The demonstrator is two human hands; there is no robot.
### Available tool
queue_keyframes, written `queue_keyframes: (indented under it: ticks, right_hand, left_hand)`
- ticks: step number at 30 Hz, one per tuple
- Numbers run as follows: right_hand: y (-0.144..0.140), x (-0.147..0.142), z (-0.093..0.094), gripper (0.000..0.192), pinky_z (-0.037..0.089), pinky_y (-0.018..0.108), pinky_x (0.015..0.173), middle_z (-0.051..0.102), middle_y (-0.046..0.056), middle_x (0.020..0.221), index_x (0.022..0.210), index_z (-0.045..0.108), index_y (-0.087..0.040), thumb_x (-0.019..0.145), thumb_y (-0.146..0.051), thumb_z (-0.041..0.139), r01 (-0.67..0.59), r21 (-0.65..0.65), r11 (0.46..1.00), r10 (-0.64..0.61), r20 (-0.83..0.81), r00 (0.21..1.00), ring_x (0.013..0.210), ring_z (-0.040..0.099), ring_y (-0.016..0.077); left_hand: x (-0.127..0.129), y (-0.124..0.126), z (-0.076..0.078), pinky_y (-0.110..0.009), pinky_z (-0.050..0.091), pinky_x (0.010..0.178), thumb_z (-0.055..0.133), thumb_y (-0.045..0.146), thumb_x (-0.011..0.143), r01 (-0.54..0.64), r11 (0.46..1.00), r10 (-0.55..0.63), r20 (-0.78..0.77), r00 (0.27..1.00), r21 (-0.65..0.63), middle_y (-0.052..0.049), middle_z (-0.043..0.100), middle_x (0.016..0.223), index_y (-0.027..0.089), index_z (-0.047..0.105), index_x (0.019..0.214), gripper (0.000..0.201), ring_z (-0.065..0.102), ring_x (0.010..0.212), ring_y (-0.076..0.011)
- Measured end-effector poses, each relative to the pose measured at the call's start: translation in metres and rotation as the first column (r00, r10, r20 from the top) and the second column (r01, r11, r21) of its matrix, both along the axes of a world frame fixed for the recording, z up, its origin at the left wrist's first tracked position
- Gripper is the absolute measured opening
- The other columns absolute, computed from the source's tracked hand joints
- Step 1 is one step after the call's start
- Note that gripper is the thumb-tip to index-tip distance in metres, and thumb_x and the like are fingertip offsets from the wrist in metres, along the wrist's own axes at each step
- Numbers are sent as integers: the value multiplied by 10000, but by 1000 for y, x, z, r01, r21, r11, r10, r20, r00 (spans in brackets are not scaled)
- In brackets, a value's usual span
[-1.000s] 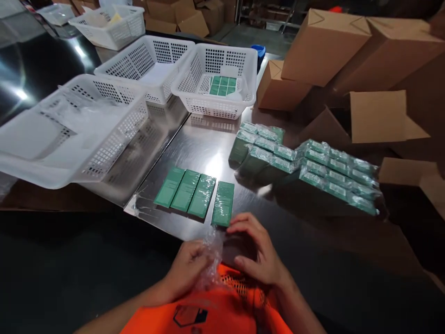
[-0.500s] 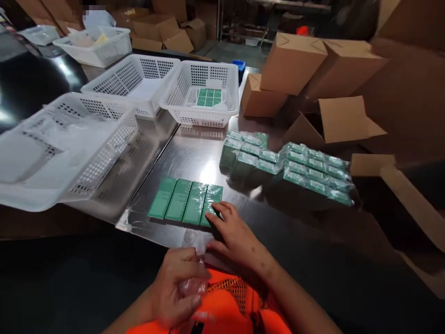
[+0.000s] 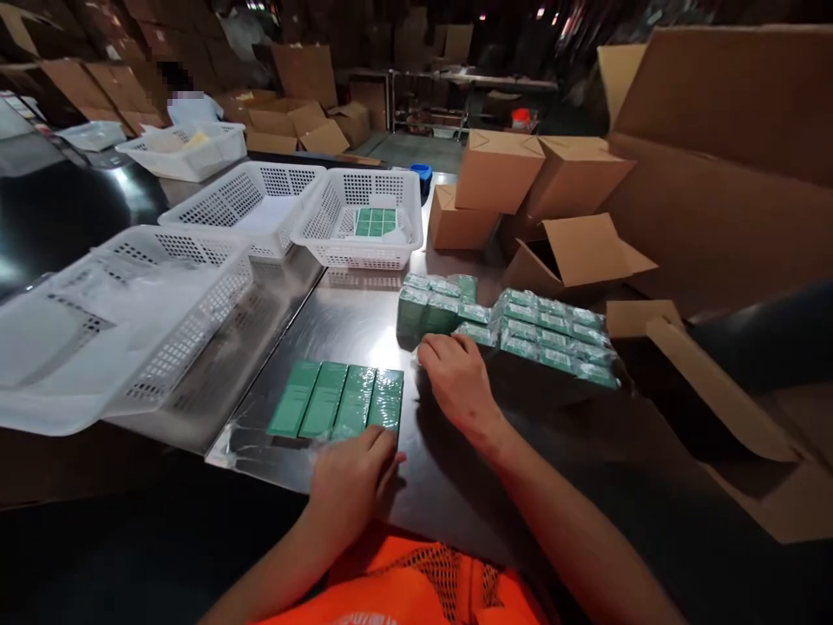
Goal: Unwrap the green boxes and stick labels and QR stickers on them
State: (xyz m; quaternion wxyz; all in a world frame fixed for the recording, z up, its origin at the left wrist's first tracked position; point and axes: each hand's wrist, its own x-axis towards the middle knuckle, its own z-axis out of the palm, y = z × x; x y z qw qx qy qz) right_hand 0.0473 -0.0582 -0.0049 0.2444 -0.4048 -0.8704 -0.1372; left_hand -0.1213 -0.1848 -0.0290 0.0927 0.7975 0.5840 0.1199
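Four narrow green boxes (image 3: 319,400) lie side by side on the steel table, shiny film showing on the right-hand ones. At the near end of the rightmost box is my left hand (image 3: 351,473), its fingers closed. Crumpled clear plastic film (image 3: 325,444) shows beside its knuckles. My right hand (image 3: 457,382) is to the right of the row, fingers curled, at the front left of a group of film-wrapped green boxes (image 3: 521,338). Whatever lies under those fingers is hidden.
White perforated baskets stand along the left and back; one basket (image 3: 364,252) holds green-printed pieces, and the nearest basket (image 3: 195,321) holds clear plastic. Cardboard boxes (image 3: 498,165) are stacked at back right, with an open carton (image 3: 716,391) nearer. A person (image 3: 193,108) is far left.
My left hand has moved forward from near my body to the row's near edge. My right hand has left the rightmost box and moved right and forward to the wrapped group. The view has tilted up.
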Motion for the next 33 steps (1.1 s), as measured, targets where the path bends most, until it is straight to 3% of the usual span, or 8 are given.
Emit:
queue_keyframes:
  ticks: [3,7,10,12,15,18,24,33]
  right_hand:
    - [-30,12,4,95,519,341,825,667,91,1022,937,656,-182,941,-135,573,-36,6,999,36,-338,941,943,632,210]
    - [-74,24,1,115,542,330,782,619,55,971,919,645,-221,851,-190,732,111,-118,987,-161,-794,586,900,626,196]
    - [-106,24,-14,126,552,347,833,619,76,1061,1024,632,-225,904,-240,671,63,-289,955,-290,-869,401,992,630,206]
    - [-124,25,-26,270,566,351,867,587,115,1239,1181,622,-236,934,-346,638,-95,-360,928,-273,-831,485,1122,612,231]
    - [-142,35,-38,612,578,355,915,480,151,1450,1419,502,-242,881,-468,687,-300,-410,861,-71,-682,728,1248,566,281]
    - [-150,52,-46,612,543,322,984,539,143,1417,1506,388,-211,939,-240,616,-296,-364,883,53,-548,835,1240,584,241]
    - [-154,59,-56,301,563,227,824,735,63,1047,1210,636,-192,929,-109,568,-158,-369,916,-78,-549,832,923,710,160]
    - [-136,38,-71,226,432,267,615,642,12,699,754,607,-193,906,-116,460,18,-472,881,-206,-350,914,614,594,150]
  left_hand:
    - [-3,16,3,-315,508,644,540,218,934,35,990,-34,9,999,-136,-101,653,1323,242,629,1285,363,731,849,-243]
    - [-8,23,1,-402,523,829,572,366,914,-39,953,148,347,926,-302,-129,697,1241,215,702,1182,333,702,1015,-314]
    - [-2,25,1,-381,502,928,641,553,830,43,913,354,841,410,-405,-117,725,1167,209,655,1247,542,664,1097,-292]
    - [9,27,3,-316,524,857,722,562,759,108,868,488,873,-12,-484,-89,746,1061,188,677,1184,568,685,992,-247]
    - [27,26,5,-232,514,700,857,427,652,165,778,627,729,-275,-607,-24,732,830,160,713,979,446,661,729,-151]
    - [41,18,3,-215,493,628,886,380,623,263,698,715,630,-303,-666,-19,718,774,138,691,849,384,604,613,-107]
    - [57,-1,-15,-253,510,683,854,446,658,438,491,870,446,-208,-753,-47,724,750,129,684,818,394,638,651,-145]
    - [41,-25,-43,-260,417,501,691,649,727,462,330,883,442,158,-824,-8,592,454,165,666,668,488,527,434,-146]
